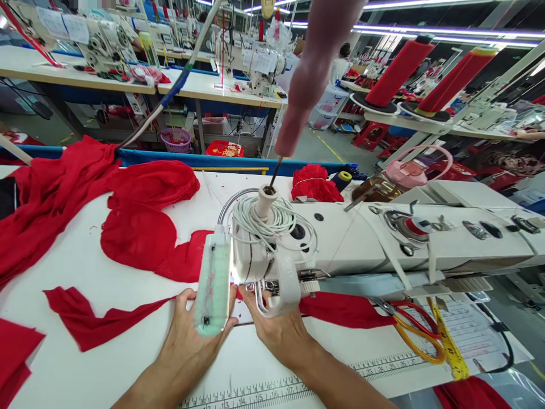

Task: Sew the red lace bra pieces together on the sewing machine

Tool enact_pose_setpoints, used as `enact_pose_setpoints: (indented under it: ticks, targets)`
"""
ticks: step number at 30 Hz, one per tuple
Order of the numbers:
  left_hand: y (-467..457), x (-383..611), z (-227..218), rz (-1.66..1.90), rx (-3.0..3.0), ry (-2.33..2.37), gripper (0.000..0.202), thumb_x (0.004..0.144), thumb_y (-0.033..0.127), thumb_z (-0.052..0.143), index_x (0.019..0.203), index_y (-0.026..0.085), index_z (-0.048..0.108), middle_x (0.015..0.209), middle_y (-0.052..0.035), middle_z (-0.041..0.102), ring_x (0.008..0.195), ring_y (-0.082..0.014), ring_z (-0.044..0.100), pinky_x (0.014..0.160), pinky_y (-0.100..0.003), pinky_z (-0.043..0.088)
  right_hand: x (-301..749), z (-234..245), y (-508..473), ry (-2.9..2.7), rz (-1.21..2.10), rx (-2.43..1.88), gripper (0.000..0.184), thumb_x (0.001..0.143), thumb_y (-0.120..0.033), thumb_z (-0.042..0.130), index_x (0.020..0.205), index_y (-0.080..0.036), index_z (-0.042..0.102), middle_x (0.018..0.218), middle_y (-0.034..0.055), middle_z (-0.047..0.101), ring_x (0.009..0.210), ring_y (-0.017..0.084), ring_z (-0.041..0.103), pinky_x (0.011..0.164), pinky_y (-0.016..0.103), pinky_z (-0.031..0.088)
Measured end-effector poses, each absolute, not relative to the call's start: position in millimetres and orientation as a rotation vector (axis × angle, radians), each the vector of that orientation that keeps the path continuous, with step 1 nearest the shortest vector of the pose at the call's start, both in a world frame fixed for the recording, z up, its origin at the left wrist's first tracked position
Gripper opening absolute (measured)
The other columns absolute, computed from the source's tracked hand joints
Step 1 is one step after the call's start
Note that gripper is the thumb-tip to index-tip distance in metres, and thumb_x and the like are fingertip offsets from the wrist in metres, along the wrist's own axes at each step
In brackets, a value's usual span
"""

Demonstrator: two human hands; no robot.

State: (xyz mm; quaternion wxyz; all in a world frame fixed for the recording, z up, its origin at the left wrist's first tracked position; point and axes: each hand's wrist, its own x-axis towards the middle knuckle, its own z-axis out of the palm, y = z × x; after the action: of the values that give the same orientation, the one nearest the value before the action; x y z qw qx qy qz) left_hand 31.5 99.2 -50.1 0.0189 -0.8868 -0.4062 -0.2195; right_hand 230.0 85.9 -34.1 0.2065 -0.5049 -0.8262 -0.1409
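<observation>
Two hands in the head view, left hand [181, 332] and right hand [281, 335], close together beneath the sewing machine [344, 236]; lamp [213, 295] and machine head cover fingertips, so can't tell whether they're pinching. The red strip [87, 321] trails leftward from the left hand, white tabletop [85, 380] opening alongside; scissors [394, 312] crowd the front edge, right.

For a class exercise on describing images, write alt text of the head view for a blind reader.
A person's left hand and right hand are at the needle end of a white sewing machine, with red fabric on both sides. Scissors and a yellow tape measure lie to the right; other machines stand behind.
</observation>
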Motion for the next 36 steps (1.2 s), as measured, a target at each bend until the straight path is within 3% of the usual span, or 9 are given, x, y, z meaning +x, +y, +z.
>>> enact_pose_setpoints:
  ticks: [3, 8, 17, 23, 29, 32, 36]
  targets:
    - [100, 33, -48, -0.710, -2.743, -1.212, 0.018, 0.098, 0.022, 0.052, 0.095, 0.018, 0.070, 0.101, -0.0088, 0.071, 0.107, -0.0290, 0.057, 0.088, -0.045, 0.045, 230, -35, 86, -2.300, -0.405, -1.412, 0.051, 0.077, 0.001, 0.057, 0.123, -0.018, 0.068, 0.087, 0.0089, 0.063, 0.086, 0.024, 0.059, 0.094, 0.045, 0.045]
    - [101, 35, -45, -0.735, -2.736, -1.206, 0.020, 0.097, 0.021, 0.052, 0.087, 0.018, 0.068, 0.098, -0.0089, 0.071, 0.106, -0.0289, 0.058, 0.087, -0.045, 0.045, 228, -32, 86, -2.300, -0.360, -1.437, 0.047, 0.079, 0.002, 0.053, 0.118, -0.018, 0.069, 0.088, 0.0085, 0.064, 0.087, 0.024, 0.059, 0.095, 0.044, 0.045]
    - [102, 35, -38, -0.728, -2.734, -1.151, 0.017, 0.097, 0.020, 0.053, 0.098, 0.018, 0.069, 0.102, -0.0081, 0.072, 0.098, -0.0259, 0.059, 0.089, -0.045, 0.044, 228, -30, 87, -2.304, -0.319, -1.424, 0.044, 0.083, 0.002, 0.053, 0.120, -0.017, 0.068, 0.090, 0.0082, 0.066, 0.090, 0.023, 0.060, 0.095, 0.041, 0.045]
    - [102, 34, -35, -0.721, -2.747, -1.187, 0.020, 0.098, 0.020, 0.049, 0.087, 0.018, 0.066, 0.100, -0.0075, 0.071, 0.097, -0.0252, 0.058, 0.088, -0.044, 0.042, 229, -30, 86, -2.325, -0.266, -1.439, 0.044, 0.084, 0.000, 0.056, 0.123, -0.017, 0.067, 0.096, 0.0093, 0.067, 0.093, 0.024, 0.062, 0.095, 0.042, 0.046]
    - [100, 32, -41, -0.660, -2.771, -1.223, 0.028, 0.099, 0.024, 0.051, 0.074, 0.018, 0.061, 0.088, -0.0074, 0.069, 0.091, -0.0257, 0.056, 0.084, -0.043, 0.042, 230, -33, 87, -2.328, -0.262, -1.443, 0.046, 0.084, 0.002, 0.051, 0.122, -0.018, 0.067, 0.087, 0.0087, 0.066, 0.092, 0.025, 0.060, 0.094, 0.042, 0.045]
    - [100, 31, -42, -0.598, -2.772, -1.240, 0.025, 0.100, 0.025, 0.049, 0.080, 0.018, 0.063, 0.094, -0.0082, 0.069, 0.093, -0.0263, 0.056, 0.085, -0.043, 0.042, 231, -40, 88, -2.321, -0.251, -1.431, 0.038, 0.089, -0.004, 0.051, 0.120, -0.017, 0.068, 0.081, 0.0074, 0.065, 0.083, 0.023, 0.058, 0.092, 0.042, 0.043]
    - [101, 33, -36, -0.467, -2.790, -1.265, 0.023, 0.101, 0.030, 0.047, 0.103, 0.016, 0.065, 0.105, -0.0112, 0.067, 0.099, -0.0283, 0.055, 0.084, -0.042, 0.042, 232, -45, 90, -2.337, -0.194, -1.466, 0.031, 0.096, -0.013, 0.050, 0.122, -0.019, 0.067, 0.083, 0.0083, 0.067, 0.088, 0.024, 0.058, 0.092, 0.042, 0.039]
